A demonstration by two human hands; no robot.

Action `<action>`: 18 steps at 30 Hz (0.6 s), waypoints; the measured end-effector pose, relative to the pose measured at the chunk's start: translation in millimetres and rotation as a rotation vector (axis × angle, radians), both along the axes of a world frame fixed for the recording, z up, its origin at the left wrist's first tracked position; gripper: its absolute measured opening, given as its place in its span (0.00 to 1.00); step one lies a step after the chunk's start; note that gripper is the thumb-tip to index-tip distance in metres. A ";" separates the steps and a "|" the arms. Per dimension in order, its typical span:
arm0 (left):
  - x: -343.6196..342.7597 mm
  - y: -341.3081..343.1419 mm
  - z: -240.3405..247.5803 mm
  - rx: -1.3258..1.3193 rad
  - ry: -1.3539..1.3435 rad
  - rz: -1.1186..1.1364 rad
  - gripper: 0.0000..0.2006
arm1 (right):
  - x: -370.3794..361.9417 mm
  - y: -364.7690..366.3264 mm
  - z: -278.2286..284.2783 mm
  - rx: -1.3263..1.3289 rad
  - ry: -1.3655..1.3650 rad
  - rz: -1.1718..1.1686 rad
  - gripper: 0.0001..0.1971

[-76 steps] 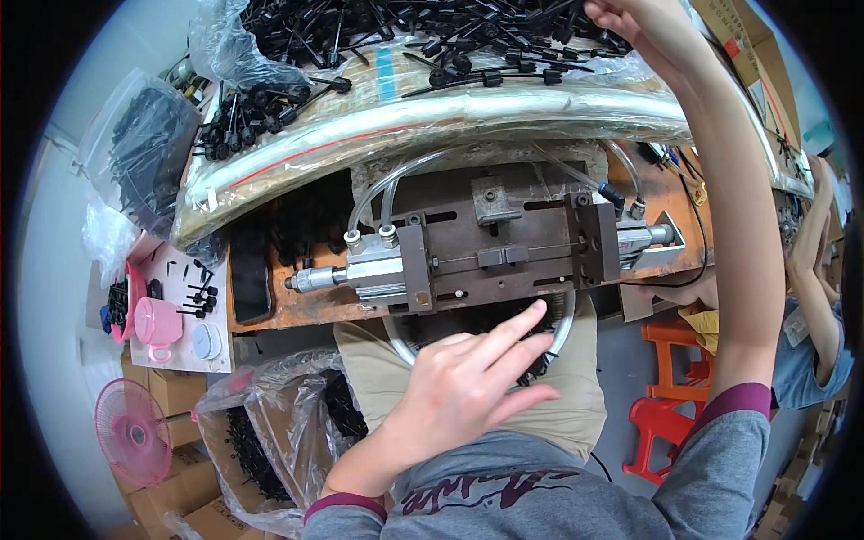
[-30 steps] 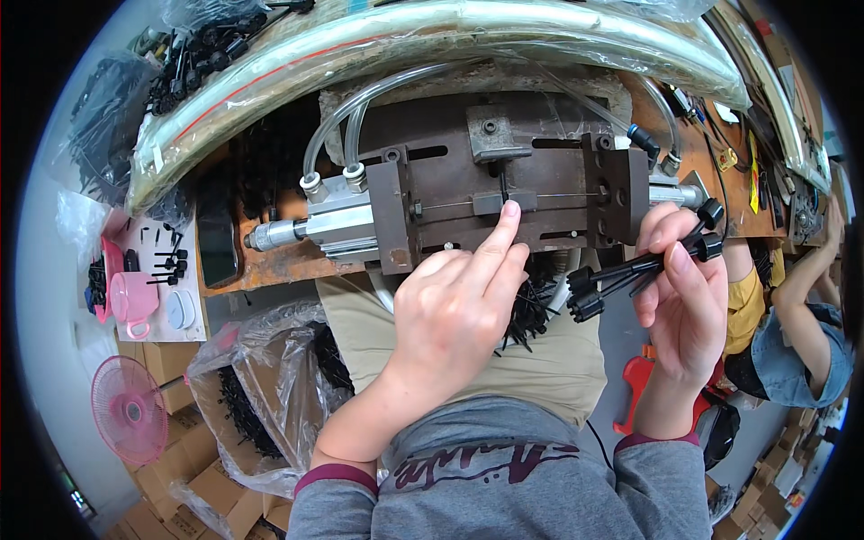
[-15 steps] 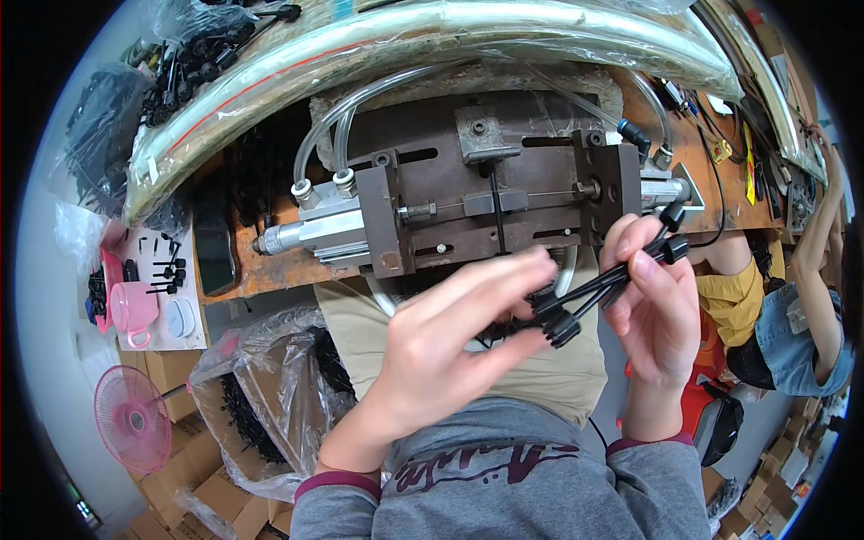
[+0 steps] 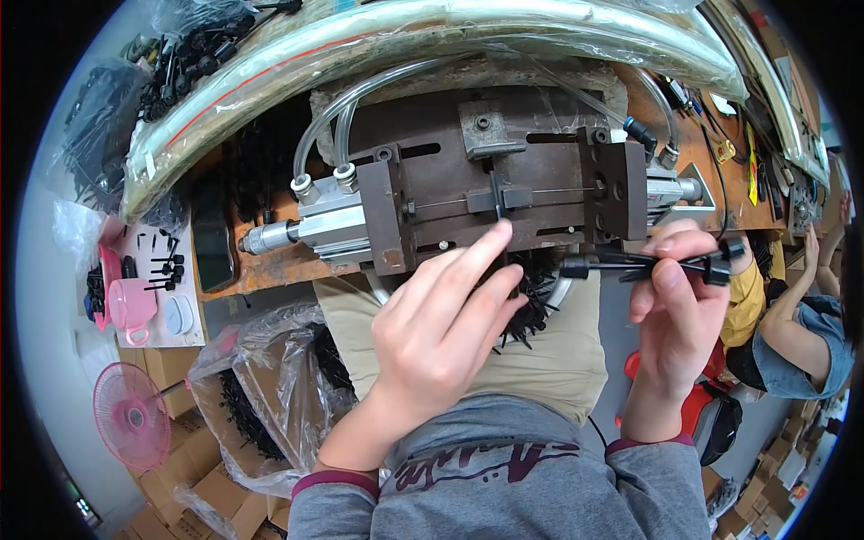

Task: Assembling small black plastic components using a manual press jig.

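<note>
My left hand (image 4: pixel 436 328) is at the front of a brown metal clamping fixture (image 4: pixel 558 211). Its longest-reaching fingertip lies against a thin black plastic stem (image 4: pixel 495 191), which stands across the small grey block (image 4: pixel 516 197) at the fixture's middle. Thumb and forefinger close around the stem's lower end, mostly hidden by the fingers. To the right, my right hand (image 4: pixel 677 310) pinches a bundle of black plastic stems with round caps (image 4: pixel 652 263). The bundle lies nearly level, caps at both ends. More black stems (image 4: pixel 538 310) are piled below the fixture, over my lap.
Air cylinders (image 4: pixel 333 225) with clear hoses flank the fixture. A plastic-wrapped roll (image 4: pixel 432 29) spans the back. At left are a pink cup (image 4: pixel 132 301), a pink fan (image 4: pixel 133 417) and a lined carton (image 4: pixel 270 387). Another person (image 4: pixel 801 333) sits at right.
My left hand has left the bundle and reached up-left to the stem in the fixture. My right hand has moved right with the bundle, now turned level. Both side plungers have drawn outward.
</note>
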State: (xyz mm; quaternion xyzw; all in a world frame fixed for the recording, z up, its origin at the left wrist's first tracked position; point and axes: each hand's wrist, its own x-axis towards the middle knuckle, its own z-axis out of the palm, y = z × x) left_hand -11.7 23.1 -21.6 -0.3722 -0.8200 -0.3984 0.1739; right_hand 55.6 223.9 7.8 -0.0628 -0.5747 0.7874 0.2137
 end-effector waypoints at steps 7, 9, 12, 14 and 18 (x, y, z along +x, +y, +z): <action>-2.3 13.3 -18.0 -0.171 0.116 0.066 0.13 | 6.9 -2.3 -2.6 0.727 0.117 -0.281 0.11; -2.8 16.1 -18.9 -0.206 0.152 0.100 0.13 | 7.8 0.8 -4.6 1.002 0.128 -0.346 0.14; -6.5 15.8 -13.8 -0.174 0.127 0.079 0.13 | 8.7 -6.6 -4.8 1.158 0.112 -0.434 0.18; -5.9 15.4 -13.1 -0.191 0.109 0.079 0.13 | 7.7 -10.2 -6.6 1.219 0.132 -0.468 0.19; -3.7 14.5 -11.2 -0.227 0.081 0.095 0.13 | 9.1 -16.4 -1.8 1.337 0.143 -0.464 0.20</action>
